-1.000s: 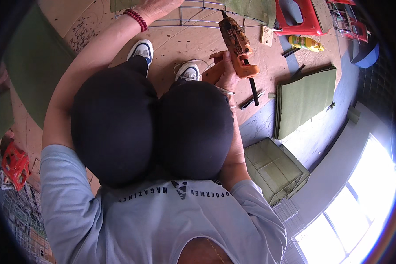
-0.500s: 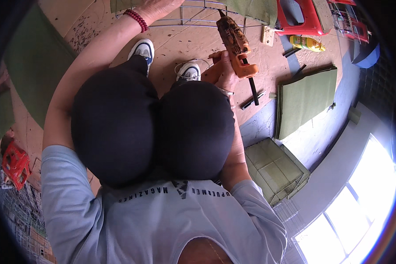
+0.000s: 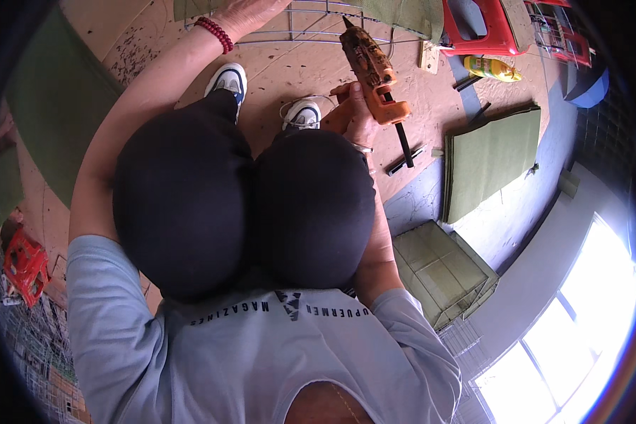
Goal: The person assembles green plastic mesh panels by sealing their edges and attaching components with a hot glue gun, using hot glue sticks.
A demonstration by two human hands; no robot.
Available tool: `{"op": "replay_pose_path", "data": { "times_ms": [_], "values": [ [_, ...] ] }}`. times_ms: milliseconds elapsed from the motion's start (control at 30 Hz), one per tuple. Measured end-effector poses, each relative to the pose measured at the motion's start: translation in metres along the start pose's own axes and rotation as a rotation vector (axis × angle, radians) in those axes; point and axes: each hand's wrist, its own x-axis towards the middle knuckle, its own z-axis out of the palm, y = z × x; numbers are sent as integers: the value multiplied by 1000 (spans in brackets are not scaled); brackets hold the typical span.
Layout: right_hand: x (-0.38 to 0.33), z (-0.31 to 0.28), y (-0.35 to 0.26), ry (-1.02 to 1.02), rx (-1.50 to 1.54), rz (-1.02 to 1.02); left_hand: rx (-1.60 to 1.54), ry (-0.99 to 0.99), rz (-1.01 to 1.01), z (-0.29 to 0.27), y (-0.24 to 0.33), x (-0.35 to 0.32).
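Observation:
My right hand is closed round the handle of an orange hot glue gun. Its front is coated in dark brown residue, and a black glue stick pokes out of the back. The nozzle points away from me, close to a wire frame at the top edge; whether they touch is unclear. Green sheet material lies against that frame. My left hand, with a red bead bracelet at the wrist, reaches over the frame's left part. Its fingers are largely cut off by the picture's upper edge.
To the right lie a stack of green sheets, a black bar-shaped thing and a yellow bottle. A red stool stands at upper right. Nearer me on the right is a mesh-covered wire frame box. Green sheeting covers the left.
The glue gun and my right hand have shifted slightly left, still close to the wire frame. My left hand has moved a little left too.

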Motion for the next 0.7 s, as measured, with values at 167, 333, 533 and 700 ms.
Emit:
{"op": "replay_pose_path", "data": {
  "times_ms": [167, 333, 533, 700],
  "values": [
    [-3, 4, 2, -22, 47, -64, -17, -12, 29, 3, -4, -2],
    [0, 5, 0, 3, 20, -7, -2, 20, 145, 10, -9, -7],
    [-4, 9, 4, -28, 67, -41, -76, -3, 163, 13, -10, -13],
    [-5, 9, 3, -17, 7, -48, 10, -1, 163, 8, -15, -22]
  ]
}}
